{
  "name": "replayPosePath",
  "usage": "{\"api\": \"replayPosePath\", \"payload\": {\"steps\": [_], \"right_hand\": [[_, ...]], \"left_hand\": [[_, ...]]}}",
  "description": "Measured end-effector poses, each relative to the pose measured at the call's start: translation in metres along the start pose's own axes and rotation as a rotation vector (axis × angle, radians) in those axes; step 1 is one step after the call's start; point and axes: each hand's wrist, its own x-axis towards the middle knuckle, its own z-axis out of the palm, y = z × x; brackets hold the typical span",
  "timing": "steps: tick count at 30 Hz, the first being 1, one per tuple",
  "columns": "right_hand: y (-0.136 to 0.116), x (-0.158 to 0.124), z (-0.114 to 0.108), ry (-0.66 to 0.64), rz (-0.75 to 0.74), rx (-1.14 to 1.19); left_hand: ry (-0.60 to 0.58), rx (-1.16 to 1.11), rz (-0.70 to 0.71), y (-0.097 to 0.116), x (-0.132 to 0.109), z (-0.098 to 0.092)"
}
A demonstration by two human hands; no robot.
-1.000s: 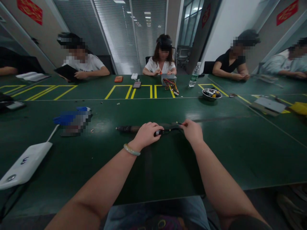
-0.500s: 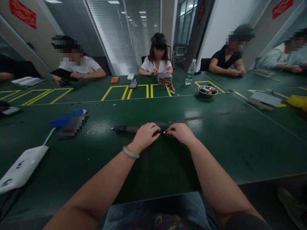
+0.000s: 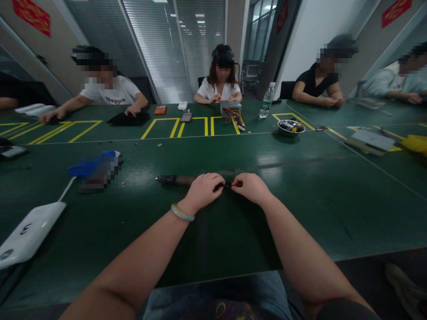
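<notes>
A dark, slim cylindrical tool (image 3: 183, 180) with a pointed metal tip and a black collar lies on the green table, its tip to the left. My left hand (image 3: 205, 186) is closed over its right end, and black material shows between thumb and fingers. Close by on the right, my right hand (image 3: 251, 186) pinches a small dark part (image 3: 237, 184) against that end. The fingers hide most of the spot where the two meet, so I cannot tell whether they are joined.
To the left lie a blue-topped, blurred-out device (image 3: 100, 171) and a white power bank (image 3: 33, 231) with a cable. Farther back are a metal bowl (image 3: 291, 129), a water bottle (image 3: 267, 101) and a grey box with wires (image 3: 230, 109). Several people sit across the table (image 3: 316, 209).
My hands have drawn slightly closer, and the shiny bit between them is now mostly covered. Across the table, the person at left has laid a black flat item down and reached sideways.
</notes>
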Motion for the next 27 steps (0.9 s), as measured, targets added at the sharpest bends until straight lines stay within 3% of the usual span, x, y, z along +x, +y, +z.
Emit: {"api": "replayPosePath", "payload": {"steps": [12,27], "right_hand": [[0.005,0.003,0.008,0.072,-0.058,0.087],[0.003,0.002,0.01,0.058,-0.052,0.141]], "left_hand": [[0.018,-0.003,0.019,-0.005,0.001,0.003],[0.042,0.01,0.024,-0.004,0.001,0.006]]}}
